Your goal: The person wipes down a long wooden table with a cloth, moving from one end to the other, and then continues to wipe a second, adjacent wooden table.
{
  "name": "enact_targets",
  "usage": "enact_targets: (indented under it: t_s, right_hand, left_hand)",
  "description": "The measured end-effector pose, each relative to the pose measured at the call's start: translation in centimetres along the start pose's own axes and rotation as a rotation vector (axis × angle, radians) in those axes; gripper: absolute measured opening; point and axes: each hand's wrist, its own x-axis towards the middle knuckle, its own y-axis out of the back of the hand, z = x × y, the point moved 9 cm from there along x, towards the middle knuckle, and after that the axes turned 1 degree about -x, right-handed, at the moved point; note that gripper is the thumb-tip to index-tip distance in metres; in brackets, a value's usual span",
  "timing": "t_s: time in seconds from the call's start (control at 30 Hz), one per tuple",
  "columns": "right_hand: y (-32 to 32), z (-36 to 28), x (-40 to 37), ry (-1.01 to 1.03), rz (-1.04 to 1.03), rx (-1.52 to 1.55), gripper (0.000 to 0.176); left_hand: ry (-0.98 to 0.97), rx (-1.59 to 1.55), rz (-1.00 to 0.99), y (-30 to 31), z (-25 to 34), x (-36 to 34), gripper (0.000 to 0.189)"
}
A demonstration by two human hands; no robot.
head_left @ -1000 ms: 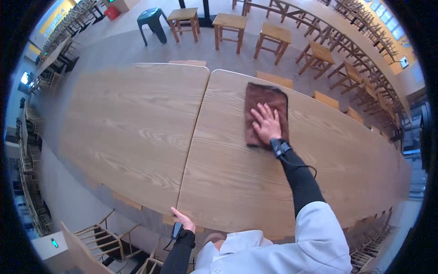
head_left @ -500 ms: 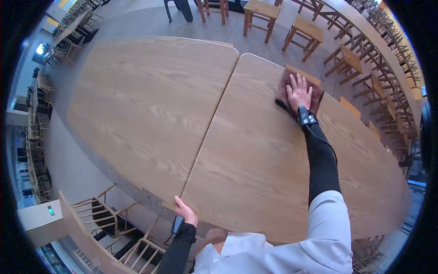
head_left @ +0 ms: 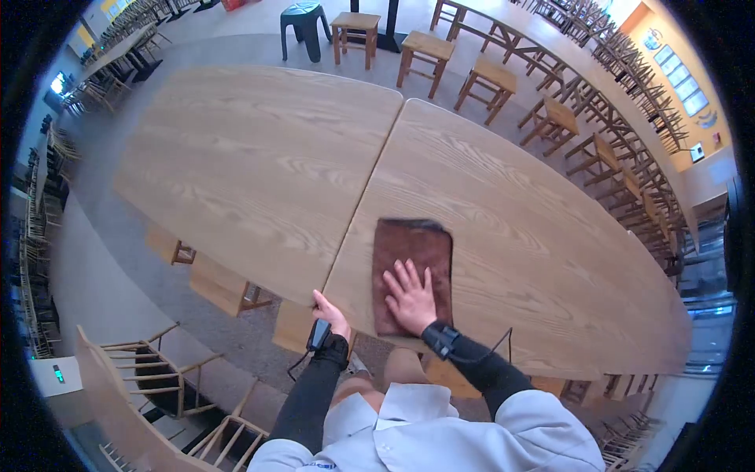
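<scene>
A brown cloth [head_left: 413, 244] with a dark edge lies spread flat on the wood-grain table [head_left: 503, 236], near its front edge and right of the seam. My right hand [head_left: 413, 301] presses palm down on the cloth, fingers stretched out and spread. At the table's front edge, close to the seam, my left hand [head_left: 333, 316] grips the rim, with part of its fingers hidden. Both wrists carry a dark band with a small device.
Wooden stools [head_left: 425, 57] line the far side, along with a green plastic stool [head_left: 303, 27]. More stool seats [head_left: 220, 279] tuck under the near edge. A wooden chair [head_left: 161, 377] stands at lower left. Long tables with upturned chairs run along both sides.
My right hand has drawn the cloth from the table's far edge back to the near edge. My left hand stays at the front rim. The view has shifted.
</scene>
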Motion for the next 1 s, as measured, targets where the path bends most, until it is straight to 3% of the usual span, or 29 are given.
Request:
enact_targets:
  t_s: [0.07, 0.13, 0.27, 0.33, 0.37, 0.5, 0.6, 0.73, 0.83, 0.97, 1.0]
  right_hand:
    - [-0.5, -3.1, -3.8, 0.056, -0.058, 0.036, 0.056]
    - [-0.8, -4.7, -6.3, 0.093, -0.073, 0.039, 0.057]
    - [-1.0, -4.2, -5.8, 0.150, -0.091, 0.053, 0.057]
    - [-0.6, -3.4, -3.6, 0.235, -0.101, 0.075, 0.055]
    - [-0.4, -2.2, -1.8, 0.229, -0.092, 0.070, 0.053]
    - [1.0, 4.4, 7.5, 0.192, -0.008, 0.034, 0.051]
    - [1.4, 8.6, 13.9, 0.195, 0.012, 0.035, 0.050]
    - [2.0, 14.6, 21.8, 0.135, 0.121, -0.009, 0.049]
    - [1.7, 20.8, 28.5, 0.032, 0.180, -0.096, 0.050]
    - [1.2, 29.1, 35.9, -0.166, 0.231, -0.202, 0.050]
    - [1.2, 30.9, 37.4, -0.230, 0.243, -0.245, 0.050]
  left_hand:
    - [-0.027, -0.006, -0.015, 0.8, 1.3, -0.5, 0.066]
    - [-0.028, 0.359, 0.013, 1.1, 1.1, 0.0, 0.066]
    - [0.032, 0.174, 0.001, -0.1, -0.9, 0.4, 0.064]
    - [-0.118, 0.111, 0.035, 0.9, 1.3, -0.5, 0.061]
    - [0.012, 0.188, -0.047, -0.3, -2.1, 0.7, 0.059]
    - [0.097, 0.230, -0.004, -0.8, -5.1, 1.9, 0.056]
    - [0.096, -0.191, 0.039, -0.9, -6.1, 1.6, 0.055]
    - [0.139, -0.154, -0.039, -0.1, -4.7, 1.1, 0.052]
    - [0.172, -0.202, -0.089, 0.2, -7.2, 1.8, 0.052]
    - [0.068, -0.270, 0.034, 1.2, -3.2, 0.4, 0.054]
    - [0.098, -0.149, 0.006, 1.6, -3.7, 0.3, 0.055]
